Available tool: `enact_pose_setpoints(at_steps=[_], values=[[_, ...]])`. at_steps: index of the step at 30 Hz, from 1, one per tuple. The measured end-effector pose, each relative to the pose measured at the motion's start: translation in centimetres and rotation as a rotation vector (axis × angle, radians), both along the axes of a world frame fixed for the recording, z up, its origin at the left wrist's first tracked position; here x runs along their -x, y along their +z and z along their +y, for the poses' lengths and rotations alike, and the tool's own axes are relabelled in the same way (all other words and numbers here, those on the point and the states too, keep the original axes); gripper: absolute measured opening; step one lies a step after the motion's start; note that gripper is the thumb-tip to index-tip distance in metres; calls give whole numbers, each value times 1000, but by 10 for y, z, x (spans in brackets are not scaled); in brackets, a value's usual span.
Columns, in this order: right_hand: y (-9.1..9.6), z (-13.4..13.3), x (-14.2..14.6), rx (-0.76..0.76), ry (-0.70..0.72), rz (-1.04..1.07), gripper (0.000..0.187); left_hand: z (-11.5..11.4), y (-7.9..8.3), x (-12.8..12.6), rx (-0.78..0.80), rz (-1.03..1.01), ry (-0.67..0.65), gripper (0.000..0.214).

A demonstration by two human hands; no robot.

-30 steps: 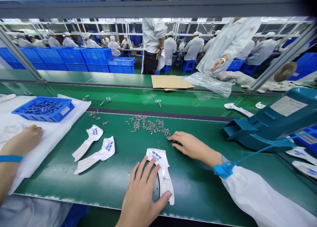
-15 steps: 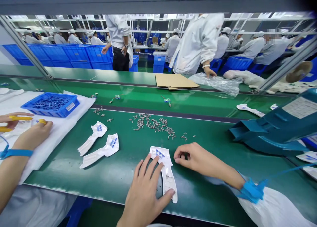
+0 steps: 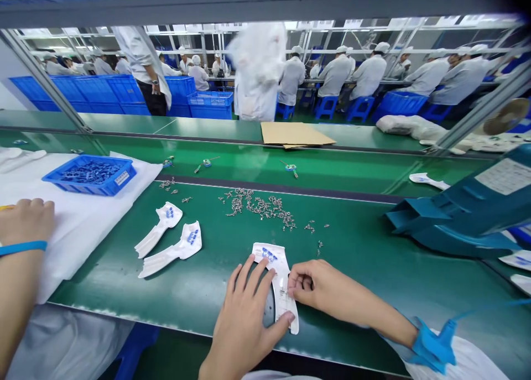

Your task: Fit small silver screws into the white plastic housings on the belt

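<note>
While room crowded (image 3: 309, 114), bench (image 3: 182, 297) green; left grip (image 3: 244, 313) spread, right grip (image 3: 319, 286) pinched, contents unclear.

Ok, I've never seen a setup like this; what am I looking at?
No robot here: one head-worn camera looks forward and down as a person works bare-handed. On the green worktop, the left hand lies spread over a curved white plastic part. The right hand has its fingers curled at that part's edge; whether they hold anything can't be seen. Beyond lie small silvery metal pieces, and to the left two similar white parts. The hand at far left is a co-worker's.
</note>
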State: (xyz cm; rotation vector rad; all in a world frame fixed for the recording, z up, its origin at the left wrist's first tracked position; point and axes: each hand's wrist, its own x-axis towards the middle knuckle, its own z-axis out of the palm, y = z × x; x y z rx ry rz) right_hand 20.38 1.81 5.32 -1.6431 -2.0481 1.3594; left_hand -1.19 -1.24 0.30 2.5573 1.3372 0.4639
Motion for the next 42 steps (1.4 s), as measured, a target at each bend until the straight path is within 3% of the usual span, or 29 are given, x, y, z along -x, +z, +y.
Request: enact_pose_setpoints(at_steps=[11,23,29,35,42], values=[[3,-1,0,-4,63,26,17,0,0,0,14,-10,-7,58],[0,-1,2,-19,-23,-80,11,-1,-1,0,18,-30,2,58],[-13,0,3,97,-105,107,15,1,-1,0,13,-39,33,57],[-27,-9,11,171,-300,341,33,2,-1,3,-9,-28,32,57],[-30,-12,16,127,-262,297,24,4,-3,3,-93,-18,31,60]])
